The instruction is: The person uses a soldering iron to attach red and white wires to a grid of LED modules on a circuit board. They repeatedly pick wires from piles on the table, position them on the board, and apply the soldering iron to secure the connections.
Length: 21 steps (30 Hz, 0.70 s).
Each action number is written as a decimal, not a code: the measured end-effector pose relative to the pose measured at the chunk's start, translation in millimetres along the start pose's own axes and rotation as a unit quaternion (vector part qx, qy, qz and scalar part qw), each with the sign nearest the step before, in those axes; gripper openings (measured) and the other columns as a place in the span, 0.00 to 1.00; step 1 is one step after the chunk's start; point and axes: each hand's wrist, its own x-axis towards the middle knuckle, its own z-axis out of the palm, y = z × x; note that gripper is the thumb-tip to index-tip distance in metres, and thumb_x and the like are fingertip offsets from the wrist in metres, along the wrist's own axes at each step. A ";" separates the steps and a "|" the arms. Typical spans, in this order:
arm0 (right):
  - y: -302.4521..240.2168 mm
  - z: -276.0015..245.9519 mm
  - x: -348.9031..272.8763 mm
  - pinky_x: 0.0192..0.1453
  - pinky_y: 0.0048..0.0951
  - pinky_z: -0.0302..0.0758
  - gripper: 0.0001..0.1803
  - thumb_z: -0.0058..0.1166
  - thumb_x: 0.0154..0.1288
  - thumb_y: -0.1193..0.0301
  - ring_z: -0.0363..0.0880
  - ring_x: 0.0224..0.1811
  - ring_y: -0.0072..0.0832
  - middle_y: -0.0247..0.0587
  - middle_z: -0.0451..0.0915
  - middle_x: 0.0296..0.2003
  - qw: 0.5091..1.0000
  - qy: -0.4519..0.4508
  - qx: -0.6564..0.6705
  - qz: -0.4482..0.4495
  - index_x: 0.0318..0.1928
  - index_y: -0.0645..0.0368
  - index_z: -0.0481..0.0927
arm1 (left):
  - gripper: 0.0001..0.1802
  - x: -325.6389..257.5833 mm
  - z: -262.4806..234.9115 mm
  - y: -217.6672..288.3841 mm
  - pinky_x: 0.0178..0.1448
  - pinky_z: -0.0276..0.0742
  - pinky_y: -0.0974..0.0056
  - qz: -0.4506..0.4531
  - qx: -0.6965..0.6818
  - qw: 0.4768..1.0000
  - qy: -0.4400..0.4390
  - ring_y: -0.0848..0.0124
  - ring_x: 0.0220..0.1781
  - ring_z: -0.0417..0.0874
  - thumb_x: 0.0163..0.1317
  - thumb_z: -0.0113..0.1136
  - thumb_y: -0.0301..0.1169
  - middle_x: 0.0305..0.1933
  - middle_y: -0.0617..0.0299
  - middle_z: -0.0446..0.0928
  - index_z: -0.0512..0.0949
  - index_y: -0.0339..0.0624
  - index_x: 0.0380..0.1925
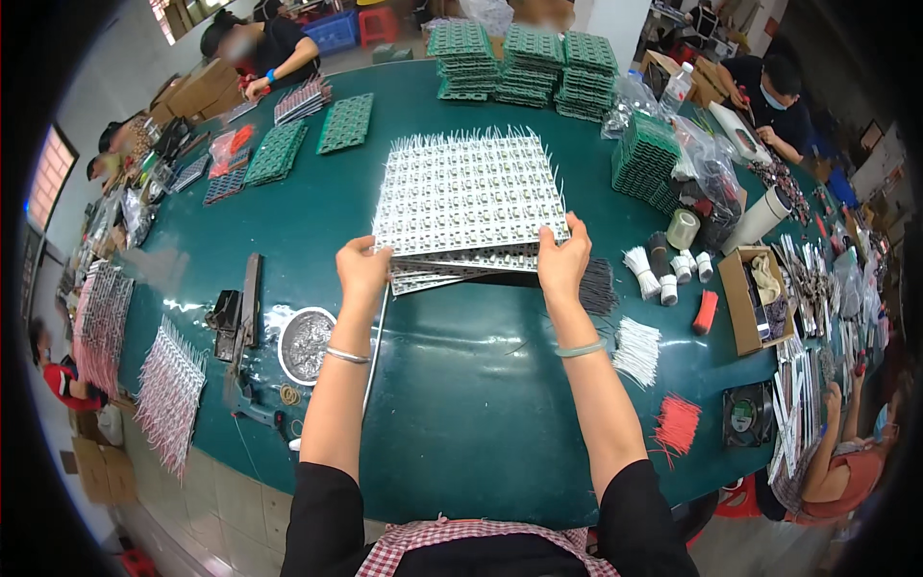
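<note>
1. Left hand [363, 271]: closed on the near left corner of the white panel [469, 188]; the fingers beneath are partly hidden.
2. Right hand [564, 260]: closed on the near right corner of the same panel, thumb on its upper face.
3. White panel: located in front of the person, above the green table [452, 413]. Its face carries rows of small components; thin white wires project along its far edge.
4. Further panels [447, 277]: positioned under the near edge of the white panel, set at a slight angle to it. Whether either hand also grips these cannot be told.
5. Left of the forearms: a round metal bowl [283, 344] containing silvery bits.
6. Right of the forearms: a white wire bundle [636, 352], a red wire bundle [677, 425] and, farther right, an open cardboard box [751, 322].
7. Far side of the table: stacked green boards [527, 65].
</note>
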 end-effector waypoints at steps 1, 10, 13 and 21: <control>-15.0 -1.6 -2.1 0.59 0.44 0.75 0.25 0.65 0.63 0.73 0.81 0.52 0.47 0.55 0.82 0.49 0.995 -0.031 0.086 0.046 0.58 0.71 0.75 | 0.18 -3.9 -14.2 3.7 0.26 0.74 0.73 -0.012 -0.081 0.997 -0.018 0.77 0.27 0.80 0.61 0.67 0.22 0.35 0.59 0.84 0.79 0.26 0.51; -34.6 -142.6 -35.7 0.53 0.33 0.84 0.25 0.51 0.70 0.86 0.84 0.51 0.29 0.46 0.81 0.53 0.789 -0.157 0.549 0.226 0.66 0.67 0.68 | 0.22 -222.9 -53.4 11.7 0.26 0.70 0.74 -0.005 -0.197 0.980 -0.001 0.79 0.26 0.77 0.61 0.67 0.18 0.31 0.62 0.80 0.71 0.32 0.54; -11.3 -210.8 -82.2 0.56 0.33 0.84 0.27 0.52 0.70 0.85 0.84 0.53 0.30 0.46 0.82 0.54 0.761 -0.234 0.542 0.269 0.68 0.68 0.66 | 0.21 -328.1 -90.8 -7.0 0.26 0.73 0.73 -0.065 -0.190 0.975 -0.097 0.77 0.25 0.78 0.59 0.68 0.18 0.32 0.59 0.81 0.71 0.32 0.51; 62.9 -268.3 -164.4 0.57 0.33 0.83 0.26 0.55 0.69 0.83 0.84 0.52 0.30 0.48 0.82 0.53 0.715 -0.411 0.460 0.328 0.67 0.70 0.69 | 0.10 -447.8 -142.8 -107.2 0.28 0.75 0.74 -0.285 -0.126 0.857 -0.411 0.80 0.25 0.81 0.69 0.65 0.29 0.24 0.61 0.82 0.86 0.30 0.38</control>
